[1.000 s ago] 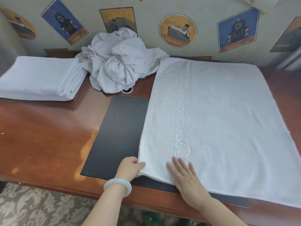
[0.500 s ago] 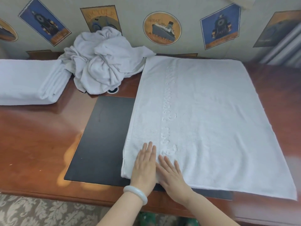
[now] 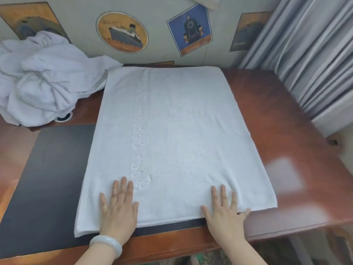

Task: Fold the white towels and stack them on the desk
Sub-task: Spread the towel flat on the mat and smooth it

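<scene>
The white towel (image 3: pixel 177 142) lies flat on the table (image 3: pixel 286 131), its left part over the black mat (image 3: pixel 47 178). Its long axis runs straight away from the person toward the wall, with a raised woven band following that line a little left of its middle. Both grips rest on the towel's near short edge, palms down, fingers straight and spread, released and clasping nothing. The left grip (image 3: pixel 119 211), a pale bangle (image 3: pixel 107 244) at its wrist, presses just left of the band's near end; the right grip (image 3: pixel 224 215) presses close to the towel's near right corner. All the towel's length stretches away from them. I'd judge the right grip better placed to take a corner for the next fold, since the near left corner lies further from its grip. A crumpled heap of white towels (image 3: pixel 44 83) waits off the towel's far left corner.
</scene>
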{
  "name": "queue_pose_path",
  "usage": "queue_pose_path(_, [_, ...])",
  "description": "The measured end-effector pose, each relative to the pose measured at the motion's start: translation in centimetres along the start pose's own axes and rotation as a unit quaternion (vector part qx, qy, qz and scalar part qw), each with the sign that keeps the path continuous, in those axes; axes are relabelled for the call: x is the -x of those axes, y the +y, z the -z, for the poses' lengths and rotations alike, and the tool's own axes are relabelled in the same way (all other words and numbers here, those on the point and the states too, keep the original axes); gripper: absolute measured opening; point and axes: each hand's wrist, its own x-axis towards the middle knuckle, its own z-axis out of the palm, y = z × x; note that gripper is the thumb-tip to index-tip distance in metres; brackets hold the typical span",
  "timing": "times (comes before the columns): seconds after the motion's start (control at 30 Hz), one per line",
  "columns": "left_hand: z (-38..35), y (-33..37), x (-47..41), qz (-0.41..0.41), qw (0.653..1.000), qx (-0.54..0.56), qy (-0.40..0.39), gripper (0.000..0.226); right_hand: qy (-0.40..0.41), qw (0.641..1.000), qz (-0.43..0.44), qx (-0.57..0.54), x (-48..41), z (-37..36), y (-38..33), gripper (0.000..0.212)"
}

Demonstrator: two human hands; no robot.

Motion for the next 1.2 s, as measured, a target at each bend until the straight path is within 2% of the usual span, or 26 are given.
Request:
queue_pose_path(0.1, [1.9, 4.6, -1.8, -0.088, 0.996, -0.022, 0.017, 0.072, 0.074, 0.996, 0.037, -0.015, -2.8, 1.9, -0.6, 0.073])
queue_pose_path(0.17, [2.4, 8.1, -3.6, -0.124, 0.992, -0.03, 0.004, 0.063, 0.082, 0.993, 0.081, -0.016, -5.1, 2.8, -0.6, 0.065])
queue_pose_path(0.3, [0.6, 9.6, -6.3, -0.075, 0.994, -0.034, -0.067, 0.065, 0.084, 0.994, 0.054, -0.034, -9.1, 2.0, 4.7, 0.076])
queue_pose_path(0.43, [-0.9, 8.5, -6.2, -0.079, 0.991, -0.057, -0.094, 0.066, 0.111, 0.992, 0.026, -0.05, -9.4, 0.1, 13.1, 0.081])
queue_pose_path(0.53, [-0.5, 8.7, -6.4, -0.073, 0.993, -0.052, -0.073, 0.08, 0.105, 0.993, 0.022, -0.05, -8.8, -0.3, 14.3, 0.079])
queue_pose_path(0.63, [0.5, 8.6, -6.6, -0.076, 0.992, -0.001, -0.102, 0.084, 0.096, 0.994, 0.003, -0.06, -8.9, 0.1, 13.9, 0.073])
queue_pose_path(0.7, [0.9, 7.6, -6.4, -0.089, 0.988, 0.018, -0.127, 0.081, 0.07, 0.996, 0.011, -0.06, -9.0, 0.6, 13.9, 0.072])
queue_pose_path(0.8, [1.9, 5.5, -4.5, -0.137, 0.985, -0.015, -0.106, 0.089, 0.021, 0.998, 0.015, -0.059, -9.2, 1.9, 13.9, 0.072])
queue_pose_path(0.87, [2.4, 4.3, -2.5, -0.174, 0.979, -0.025, -0.101, 0.088, 0.064, 0.994, 0.07, -0.045, -8.5, 2.5, 13.6, 0.069])
queue_pose_path(0.93, [2.7, 3.5, -0.9, -0.219, 0.972, -0.012, -0.085, 0.077, 0.097, 0.977, 0.18, -0.06, -7.2, 2.6, 12.8, 0.056])
queue_pose_path(1.03, [2.9, 2.5, 0.3, -0.239, 0.971, 0.001, -0.033, 0.051, 0.045, 0.947, 0.315, -0.045, -5.0, 1.8, 10.9, 0.041])
queue_pose_path(1.1, [2.7, 2.0, 0.3, -0.247, 0.969, -0.025, -0.013, 0.04, 0.046, 0.941, 0.336, -0.016, -4.7, 1.6, 10.3, 0.039])
queue_pose_path(1.2, [2.2, 1.6, -0.3, -0.315, 0.943, -0.099, 0.041, 0.032, 0.126, 0.925, 0.357, 0.026, -5.1, 1.6, 10.2, 0.033])
